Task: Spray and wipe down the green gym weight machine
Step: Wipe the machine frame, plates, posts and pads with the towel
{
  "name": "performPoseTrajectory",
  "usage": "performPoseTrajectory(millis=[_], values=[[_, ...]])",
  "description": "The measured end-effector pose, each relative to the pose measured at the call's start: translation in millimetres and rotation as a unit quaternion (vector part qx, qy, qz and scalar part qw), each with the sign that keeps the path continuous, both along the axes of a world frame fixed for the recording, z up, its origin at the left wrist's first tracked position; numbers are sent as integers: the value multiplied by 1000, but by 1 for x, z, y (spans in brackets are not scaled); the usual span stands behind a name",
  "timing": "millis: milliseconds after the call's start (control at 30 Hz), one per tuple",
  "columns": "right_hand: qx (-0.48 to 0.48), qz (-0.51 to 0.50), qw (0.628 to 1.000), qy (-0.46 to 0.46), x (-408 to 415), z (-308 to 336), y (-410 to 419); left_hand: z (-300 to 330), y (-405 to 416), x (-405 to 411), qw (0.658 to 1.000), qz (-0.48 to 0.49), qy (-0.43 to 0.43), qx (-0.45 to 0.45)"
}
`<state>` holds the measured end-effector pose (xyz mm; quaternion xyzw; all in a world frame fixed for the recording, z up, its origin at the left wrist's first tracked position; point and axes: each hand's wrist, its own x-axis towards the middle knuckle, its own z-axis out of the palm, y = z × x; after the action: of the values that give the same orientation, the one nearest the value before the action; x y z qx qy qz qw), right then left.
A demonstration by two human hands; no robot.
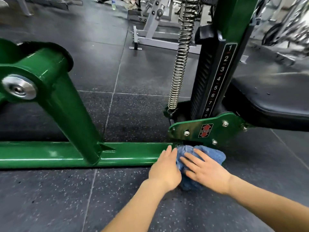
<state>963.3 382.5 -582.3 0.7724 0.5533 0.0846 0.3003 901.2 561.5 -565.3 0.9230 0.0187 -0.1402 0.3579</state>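
Note:
The green weight machine's low base bar runs across the floor from the left edge to a green bracket plate with a red arrow sticker. A bunched blue cloth lies on the bar's right end, just below that plate. My right hand lies flat on the cloth with straight, spread fingers. Beside it, my left hand rests with straight fingers on the bar and the cloth's left edge. No spray bottle shows near my hands.
A slanted green post with a steel pivot bolt rises from the bar at left. A steel spring and a numbered black column stand behind the plate. A black pad sits right; grey equipment stands behind.

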Motion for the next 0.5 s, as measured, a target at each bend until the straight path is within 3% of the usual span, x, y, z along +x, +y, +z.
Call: performPoseTrajectory(millis=[100, 267, 400, 500], values=[[64, 8, 997, -45, 7, 10, 2, 18, -9, 6, 998, 11, -60, 4], [-90, -34, 995, -33, 19, -3, 6, 18, -7, -5, 997, -28, -49, 52], [-72, -31, 997, -7, 18, -11, 2, 29, 16, 2, 996, 87, -26, -4], [-33, -47, 998, 19, 2, -5, -20, 45, 27, 0, 979, 184, -58, -66]])
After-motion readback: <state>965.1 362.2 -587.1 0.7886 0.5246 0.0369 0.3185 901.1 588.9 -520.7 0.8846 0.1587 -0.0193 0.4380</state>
